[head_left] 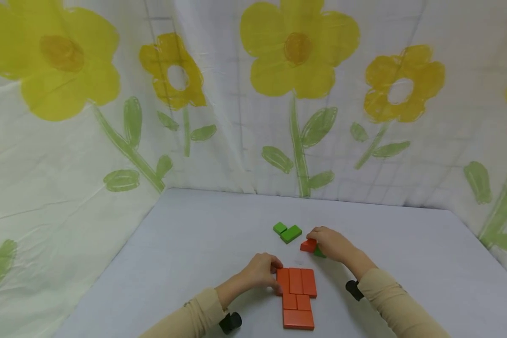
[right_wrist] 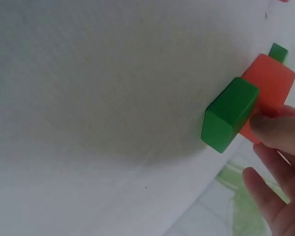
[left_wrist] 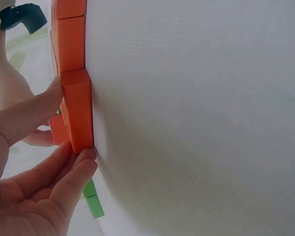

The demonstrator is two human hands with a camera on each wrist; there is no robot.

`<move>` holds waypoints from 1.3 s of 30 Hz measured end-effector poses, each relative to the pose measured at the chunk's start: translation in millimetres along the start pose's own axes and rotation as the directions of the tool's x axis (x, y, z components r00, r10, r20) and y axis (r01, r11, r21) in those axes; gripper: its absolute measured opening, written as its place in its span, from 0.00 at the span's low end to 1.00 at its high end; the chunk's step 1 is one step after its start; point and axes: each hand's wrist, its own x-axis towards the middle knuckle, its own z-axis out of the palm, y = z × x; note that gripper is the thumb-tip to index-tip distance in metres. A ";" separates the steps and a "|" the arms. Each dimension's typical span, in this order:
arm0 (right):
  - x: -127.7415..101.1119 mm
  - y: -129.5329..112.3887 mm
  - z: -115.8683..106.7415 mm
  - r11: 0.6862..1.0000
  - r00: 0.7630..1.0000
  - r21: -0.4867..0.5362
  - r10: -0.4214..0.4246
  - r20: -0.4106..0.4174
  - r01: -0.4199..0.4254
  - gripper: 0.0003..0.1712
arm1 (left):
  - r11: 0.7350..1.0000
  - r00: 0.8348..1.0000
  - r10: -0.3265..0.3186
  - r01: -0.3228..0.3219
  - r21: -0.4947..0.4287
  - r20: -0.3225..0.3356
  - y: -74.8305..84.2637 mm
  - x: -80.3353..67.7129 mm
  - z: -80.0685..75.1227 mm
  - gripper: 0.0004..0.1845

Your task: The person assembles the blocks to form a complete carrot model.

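Red wooden blocks (head_left: pixel 303 281) lie flat against one another in the front middle of the table. My left hand (head_left: pixel 257 272) pinches the upper-left red block (left_wrist: pixel 78 113) of this group, thumb at its near end and fingertips at its far end. Farther back and to the right, my right hand (head_left: pixel 331 243) holds a separate red block (head_left: pixel 307 245) between thumb and fingers. Touching or very close to that block is a green block (right_wrist: pixel 231 113), partly under the right hand in the head view.
Two green blocks, a small one (head_left: pixel 280 228) and a longer one (head_left: pixel 291 234), lie just left of the right hand. Behind the pale table (head_left: pixel 203 220) hangs a white curtain (head_left: pixel 219 155) with yellow flowers.
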 end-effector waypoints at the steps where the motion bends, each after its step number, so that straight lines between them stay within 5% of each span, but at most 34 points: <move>1: 0.2 1.3 0.9 1.000 1.000 -0.016 -0.008 -0.008 0.008 0.15 | 1.000 1.000 0.000 0.000 -0.002 0.002 0.4 0.4 0.7 0.25; 5: -1.5 3.3 0.5 0.998 0.999 -0.059 -0.033 -0.033 0.031 0.15 | 1.000 1.000 -0.004 0.004 -0.004 0.008 0.5 2.0 3.1 0.25; 12: -5.6 -8.4 -18.1 0.994 0.998 0.107 -0.002 -0.056 0.008 0.11 | 1.000 1.000 0.007 -0.007 -0.004 0.007 0.6 1.9 3.2 0.25; 17: -17.5 -43.0 -40.9 0.925 0.996 0.378 -0.067 0.050 0.043 0.12 | 1.000 1.000 0.025 -0.025 -0.011 0.012 0.0 2.3 2.6 0.25; 20: -27.0 -67.6 -51.7 0.885 0.979 0.458 -0.155 0.129 0.080 0.13 | 1.000 1.000 0.029 -0.029 -0.007 0.009 -1.1 3.5 1.3 0.24; 28: -51.5 -103.0 -46.7 0.874 0.925 0.451 -0.309 0.222 0.183 0.10 | 1.000 1.000 0.027 -0.027 0.002 0.016 -4.1 4.9 0.1 0.24; 33: -59.8 -111.4 -34.4 0.877 0.900 0.457 -0.314 0.304 0.151 0.08 | 1.000 1.000 0.022 -0.022 0.004 0.010 -4.7 4.5 0.4 0.25; 39: -63.8 -115.1 -24.6 0.880 0.898 0.461 -0.291 0.330 0.115 0.09 | 1.000 1.000 0.019 -0.019 -0.001 0.006 -5.1 4.3 0.5 0.25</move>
